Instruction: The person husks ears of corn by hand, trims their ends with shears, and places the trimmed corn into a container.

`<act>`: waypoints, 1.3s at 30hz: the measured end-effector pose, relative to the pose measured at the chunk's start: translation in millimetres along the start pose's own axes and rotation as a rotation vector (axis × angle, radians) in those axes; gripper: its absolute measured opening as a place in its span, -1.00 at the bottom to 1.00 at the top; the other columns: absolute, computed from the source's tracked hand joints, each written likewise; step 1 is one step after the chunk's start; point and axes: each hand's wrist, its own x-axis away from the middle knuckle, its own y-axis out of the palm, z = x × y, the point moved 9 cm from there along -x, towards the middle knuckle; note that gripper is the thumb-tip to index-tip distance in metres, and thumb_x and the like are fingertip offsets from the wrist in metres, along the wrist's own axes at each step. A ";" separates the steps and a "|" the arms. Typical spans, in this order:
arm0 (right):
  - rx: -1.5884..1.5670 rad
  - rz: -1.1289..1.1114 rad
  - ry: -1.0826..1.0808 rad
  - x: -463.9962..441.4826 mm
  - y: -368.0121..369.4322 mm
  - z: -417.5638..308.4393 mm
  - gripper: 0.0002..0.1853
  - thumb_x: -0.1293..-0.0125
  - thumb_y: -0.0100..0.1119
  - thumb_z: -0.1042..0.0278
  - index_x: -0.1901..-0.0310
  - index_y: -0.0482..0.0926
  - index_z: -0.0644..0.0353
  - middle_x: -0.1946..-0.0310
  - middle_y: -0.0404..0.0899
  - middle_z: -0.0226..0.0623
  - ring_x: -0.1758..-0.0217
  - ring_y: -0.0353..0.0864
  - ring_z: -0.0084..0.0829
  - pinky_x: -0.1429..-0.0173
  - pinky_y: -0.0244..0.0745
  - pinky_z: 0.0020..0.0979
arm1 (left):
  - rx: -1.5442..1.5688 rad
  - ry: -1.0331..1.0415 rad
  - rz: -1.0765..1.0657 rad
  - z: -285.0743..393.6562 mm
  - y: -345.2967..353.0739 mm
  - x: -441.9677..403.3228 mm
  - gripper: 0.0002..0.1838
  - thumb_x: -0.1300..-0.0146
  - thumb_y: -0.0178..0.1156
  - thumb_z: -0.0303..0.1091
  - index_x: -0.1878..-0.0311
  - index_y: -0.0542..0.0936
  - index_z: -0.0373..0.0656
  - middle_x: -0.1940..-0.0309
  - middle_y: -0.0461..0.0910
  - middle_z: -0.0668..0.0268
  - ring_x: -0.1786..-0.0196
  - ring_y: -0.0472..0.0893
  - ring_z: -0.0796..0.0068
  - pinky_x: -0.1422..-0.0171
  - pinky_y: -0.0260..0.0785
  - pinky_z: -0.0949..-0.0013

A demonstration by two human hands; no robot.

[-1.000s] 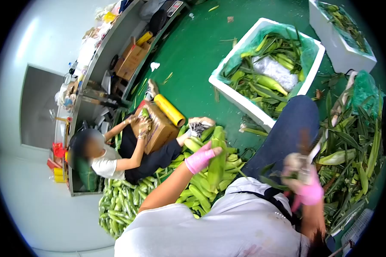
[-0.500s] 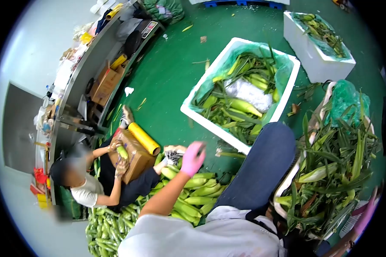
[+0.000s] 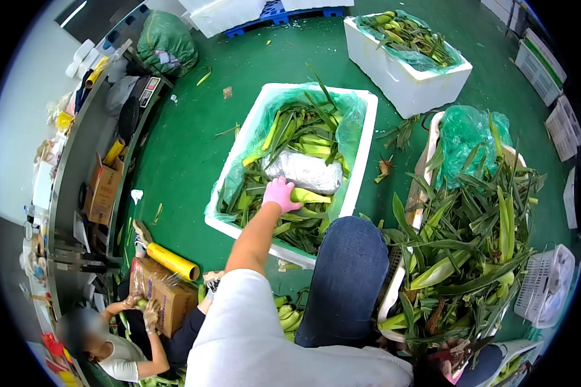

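My left hand (image 3: 281, 195), in a pink glove, reaches into a white foam box (image 3: 366, 138) lined with green plastic. Its fingers are spread over the left end of a pale green ear of corn (image 3: 313, 196), beside a silvery wrapped bundle (image 3: 305, 171). Leafy corn lies around them. What seems to be my right hand (image 3: 446, 369), also pink-gloved, barely shows at the bottom edge, by a basket heaped with green husks (image 3: 471, 238). Its fingers are mostly hidden, so their grip cannot be made out.
A second foam box (image 3: 400, 80) of corn stands behind, right. At left, a seated co-worker (image 3: 119, 355) handles corn by a cardboard box (image 3: 165, 297) and a yellow roll (image 3: 174, 260). Shelving (image 3: 87, 168) lines the wall. A white plastic basket (image 3: 545, 284) sits far right.
My left hand has moved from above the corn pile on the floor forward into the foam box, onto the ear of corn. The camera view has shifted to the right.
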 end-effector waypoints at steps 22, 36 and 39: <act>-0.369 -0.509 0.193 2.6 46.1 63.9 -0.21 -0.35 0.44 0.13 -0.46 0.25 0.26 -0.17 0.55 -0.18 -0.23 0.60 -0.22 -0.40 0.51 -0.11 | 2.484 -0.156 0.616 -37.0 -193.6 124.3 -0.23 -0.43 -0.16 0.54 -0.27 0.58 0.10 -0.15 0.60 0.22 -0.11 0.59 0.05 -0.34 0.48 -0.22; 0.617 -0.462 -0.529 -18.0 41.7 -110.3 -0.03 0.01 0.62 0.07 -0.37 0.33 0.34 -0.09 0.53 0.09 -0.17 0.59 0.08 -0.31 0.50 -0.11 | 1.522 0.714 -0.631 442.8 -281.8 242.0 0.01 -0.09 0.48 0.24 -0.42 0.34 -0.29 -0.12 0.61 0.10 -0.09 0.65 0.29 -0.26 0.51 0.23; 0.803 -0.467 -0.577 -33.0 16.7 -110.6 -0.09 0.00 0.59 -0.02 -0.29 0.38 0.32 -0.06 0.53 0.08 -0.16 0.56 0.12 -0.28 0.50 -0.06 | 1.334 0.731 -0.884 474.1 -258.1 253.7 0.04 -0.15 0.38 0.36 -0.43 0.36 -0.33 -0.10 0.62 0.09 -0.03 0.68 0.30 -0.19 0.55 0.25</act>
